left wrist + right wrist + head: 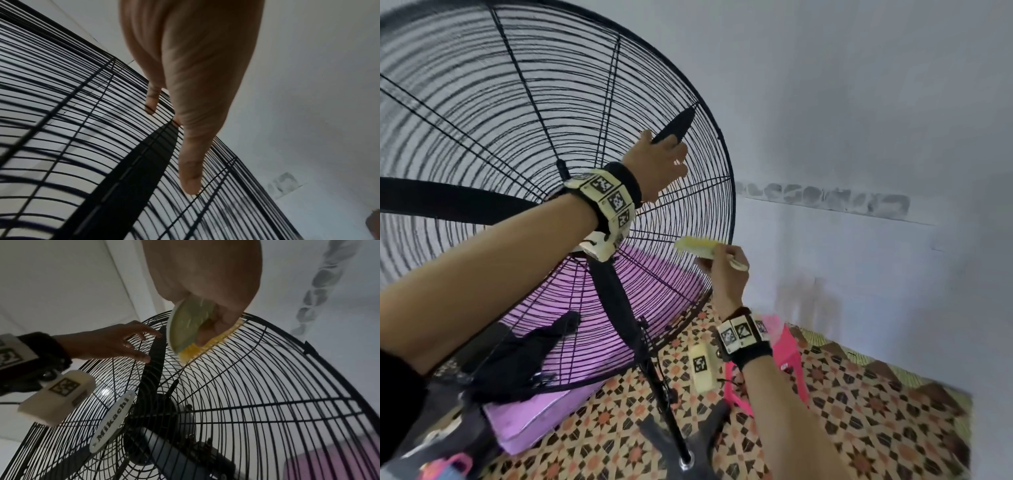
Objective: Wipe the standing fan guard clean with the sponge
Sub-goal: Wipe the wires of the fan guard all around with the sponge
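Observation:
The black wire fan guard [524, 144] of a standing fan fills the left of the head view. My left hand [664, 161] rests on its upper right part with fingers spread and fairly straight, lying on the wires over a black blade [675, 127]. In the left wrist view the fingers [190, 162] lie flat on the guard [61, 129]. My right hand [729, 274] grips a yellow-green sponge [697, 247] and holds it against the guard's right edge. The right wrist view shows the sponge [189, 332] touching the wires [257, 386], with the left hand [123, 344] to its left.
The fan's pole [664, 394] runs down to a base on the patterned tile floor [859, 411]. A pink plastic stool [787, 356] stands under my right wrist. A purple board [530, 421] and black cloth [517, 356] lie behind the fan. A grey wall [859, 120] is close on the right.

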